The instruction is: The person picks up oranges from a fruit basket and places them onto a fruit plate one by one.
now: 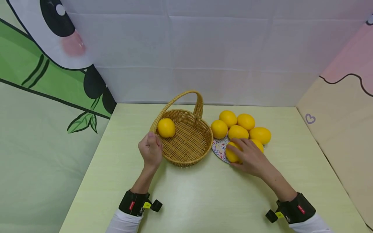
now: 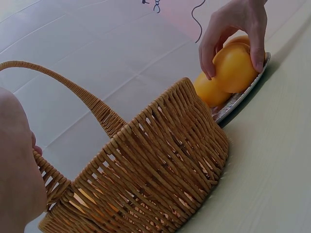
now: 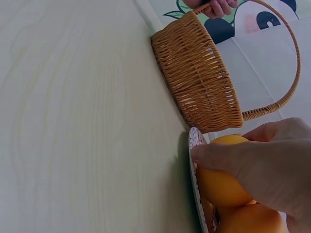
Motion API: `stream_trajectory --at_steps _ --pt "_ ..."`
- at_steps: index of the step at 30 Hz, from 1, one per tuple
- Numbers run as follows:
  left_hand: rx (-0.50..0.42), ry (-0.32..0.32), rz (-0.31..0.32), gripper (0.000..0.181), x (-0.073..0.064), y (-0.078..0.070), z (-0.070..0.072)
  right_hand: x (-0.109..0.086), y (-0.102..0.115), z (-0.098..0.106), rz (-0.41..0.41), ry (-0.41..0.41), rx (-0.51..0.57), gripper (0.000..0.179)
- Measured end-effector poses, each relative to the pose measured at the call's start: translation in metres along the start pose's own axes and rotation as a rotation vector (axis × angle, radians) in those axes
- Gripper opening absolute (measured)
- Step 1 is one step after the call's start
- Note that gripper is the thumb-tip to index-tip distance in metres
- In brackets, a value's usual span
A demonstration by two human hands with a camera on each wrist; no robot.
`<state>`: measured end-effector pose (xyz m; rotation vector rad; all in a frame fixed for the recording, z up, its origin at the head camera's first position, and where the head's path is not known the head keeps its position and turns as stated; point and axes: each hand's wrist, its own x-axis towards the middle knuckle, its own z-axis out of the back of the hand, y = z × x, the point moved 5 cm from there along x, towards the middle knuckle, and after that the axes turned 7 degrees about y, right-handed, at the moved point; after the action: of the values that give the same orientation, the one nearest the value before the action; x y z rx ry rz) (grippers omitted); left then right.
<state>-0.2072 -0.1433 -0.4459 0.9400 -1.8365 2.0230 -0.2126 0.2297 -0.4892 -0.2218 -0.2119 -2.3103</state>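
A woven wicker basket with a tall arched handle stands mid-table, one yellow lemon-like fruit inside it at the left. My left hand grips the lower left end of the basket's handle. To the right, a patterned plate carries several more yellow fruits. My right hand has its thumb and fingers curled round the yellow fruit at the plate's near side. In the right wrist view that fruit still sits low, close to the plate's rim.
The pale wooden table ends at the back against a light cloth wall. Printed cloth walls flank it on the left and right. The plate's left edge lies right beside the basket.
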Motion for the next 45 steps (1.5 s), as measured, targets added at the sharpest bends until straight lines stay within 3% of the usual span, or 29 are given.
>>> stream_trajectory --at_steps 10,33,45 --pt "-0.010 0.005 -0.003 0.060 0.001 -0.001 -0.001 -0.001 0.000 -0.004 -0.032 -0.012 0.017 0.077" --pt "-0.001 -0.002 -0.009 0.062 0.001 -0.002 0.000 -0.002 0.002 -0.005 -0.022 -0.024 0.043 0.079" --pt "0.001 -0.004 -0.004 0.058 0.000 -0.002 0.000 0.000 -0.006 0.012 -0.081 -0.016 0.119 0.091"
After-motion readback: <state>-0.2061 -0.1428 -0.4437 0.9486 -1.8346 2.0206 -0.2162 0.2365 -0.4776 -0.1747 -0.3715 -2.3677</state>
